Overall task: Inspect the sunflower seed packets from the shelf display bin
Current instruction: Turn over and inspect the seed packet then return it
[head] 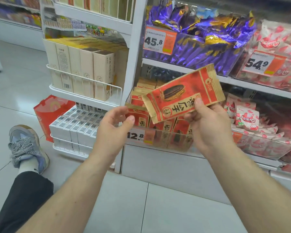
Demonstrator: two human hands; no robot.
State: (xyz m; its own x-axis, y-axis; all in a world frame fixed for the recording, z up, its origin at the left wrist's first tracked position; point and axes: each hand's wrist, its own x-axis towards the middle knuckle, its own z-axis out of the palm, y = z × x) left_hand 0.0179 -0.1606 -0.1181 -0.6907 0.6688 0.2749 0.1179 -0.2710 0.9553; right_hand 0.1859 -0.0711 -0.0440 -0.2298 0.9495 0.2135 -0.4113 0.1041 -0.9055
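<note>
A red and gold sunflower seed packet [180,93], printed with a dark seed, is held tilted in front of the shelf. My right hand [207,125] pinches its lower right edge, thumb on the front. My left hand [114,126] hovers just left of it with relaxed, slightly curled fingers, holding nothing. Behind both hands, the clear display bin [160,143] on the bottom shelf holds several more packets [142,115] of the same kind, standing upright behind a 12.8 price tag [135,136].
Purple candy bags [200,39] fill the shelf above; pink and white bags [252,120] lie to the right. A white wire rack [84,91] with beige boxes stands left, a red bag [47,111] beside it. My leg and sneaker [27,147] rest on the tiled floor.
</note>
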